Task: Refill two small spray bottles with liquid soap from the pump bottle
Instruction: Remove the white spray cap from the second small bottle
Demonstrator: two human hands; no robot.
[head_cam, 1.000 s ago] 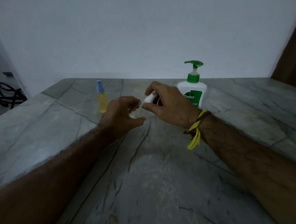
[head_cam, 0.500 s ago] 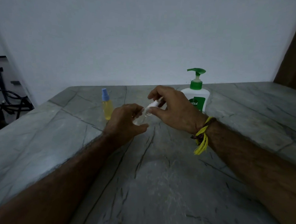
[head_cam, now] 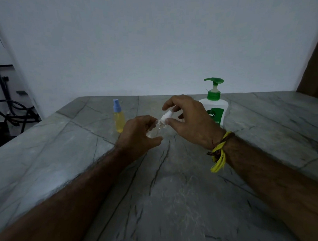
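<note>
The clear spray bottle point(head_cam: 154, 132) is held above the grey stone surface point(head_cam: 178, 202), in front of the person and between the two hands. Against the frame half a second ago, its white spray cap point(head_cam: 166, 117) now sits lifted and cocked away from the neck, so the bare rim of the neck shows just under it; a second ago the cap lay closer along the bottle. The hands have stayed at about the same spot over the surface.

The bottle's long axis is tilted, its neck pointing up and to the right, its base down toward the left. The cap leans further the same way, its top pointing up-right toward the pump bottle.

The left hand point(head_cam: 137, 135) grips the bottle's body, fingers point(head_cam: 155, 139) curled around it, hiding most of the clear wall. The right hand point(head_cam: 192, 121) pinches the cap between thumb and fingertips, the other fingers arched above it. A yellow and brown thread band point(head_cam: 220, 153) is tied on the right wrist.

Behind the left hand, a second small spray bottle point(head_cam: 118, 119) with yellow liquid and a blue cap stands upright on the surface, apart from both hands. Behind the right hand stands the white pump bottle point(head_cam: 216, 108) with a green pump head, partly hidden by that hand. A pale wall point(head_cam: 157, 48) rises behind the surface.
</note>
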